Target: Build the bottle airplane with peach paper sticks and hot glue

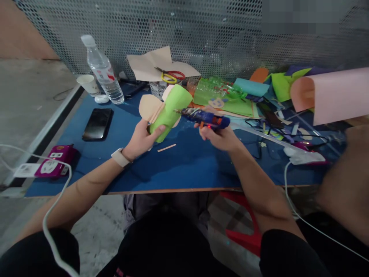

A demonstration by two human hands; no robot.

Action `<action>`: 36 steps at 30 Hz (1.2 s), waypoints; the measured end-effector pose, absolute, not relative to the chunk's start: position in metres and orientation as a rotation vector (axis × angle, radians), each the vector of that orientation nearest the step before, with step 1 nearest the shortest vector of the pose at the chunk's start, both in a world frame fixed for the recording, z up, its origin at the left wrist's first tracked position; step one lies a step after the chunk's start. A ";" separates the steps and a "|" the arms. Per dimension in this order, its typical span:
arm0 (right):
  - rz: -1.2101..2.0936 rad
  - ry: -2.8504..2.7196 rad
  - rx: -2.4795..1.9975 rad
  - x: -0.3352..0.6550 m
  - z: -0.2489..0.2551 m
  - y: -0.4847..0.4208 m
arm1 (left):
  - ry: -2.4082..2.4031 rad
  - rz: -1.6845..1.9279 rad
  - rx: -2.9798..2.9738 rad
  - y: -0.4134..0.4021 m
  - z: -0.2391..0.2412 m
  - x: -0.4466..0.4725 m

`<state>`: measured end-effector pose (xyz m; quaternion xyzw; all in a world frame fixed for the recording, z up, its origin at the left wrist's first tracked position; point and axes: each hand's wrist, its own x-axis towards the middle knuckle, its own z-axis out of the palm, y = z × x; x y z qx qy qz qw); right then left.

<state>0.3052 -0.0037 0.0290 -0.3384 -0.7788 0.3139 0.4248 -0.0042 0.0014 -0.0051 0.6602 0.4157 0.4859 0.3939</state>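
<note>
My left hand (pixel 145 138) is closed around the lower end of a craft piece (pixel 170 111) made of bright green and peach sheets, its thumb pressing on the green side. My right hand (pixel 217 132) grips a dark blue glue gun (pixel 206 117) with an orange trigger and a small red light. The gun's nozzle points left, at the green sheet; whether it touches I cannot tell. Below the craft piece, a thin peach strip (pixel 166 147) lies on the blue table (pixel 184 173).
At the left are a water bottle (pixel 103 71), paper cup (pixel 88 84), phone (pixel 97 124) and purple power strip (pixel 56 161) with a white cable. Scissors (pixel 170 75) rest on peach sheets behind. Coloured sheets and scraps (pixel 273 119) crowd the right, beside another person's arm (pixel 346 184).
</note>
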 end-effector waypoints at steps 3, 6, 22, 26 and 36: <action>0.660 -2.012 -0.810 0.282 0.031 -0.016 | 1.117 1.267 1.897 -0.002 -0.003 -0.004; 0.600 -2.038 -0.799 0.270 0.031 -0.023 | 1.106 1.282 1.966 -0.004 -0.002 -0.003; 0.604 -2.123 -0.890 0.266 0.023 -0.025 | 1.141 1.298 2.098 -0.003 -0.007 -0.003; 0.614 -2.114 -0.866 0.264 0.024 -0.027 | 1.145 1.296 2.149 -0.005 -0.006 -0.003; 0.592 -2.125 -0.868 0.262 0.023 -0.027 | 1.160 1.247 2.166 -0.008 -0.004 -0.004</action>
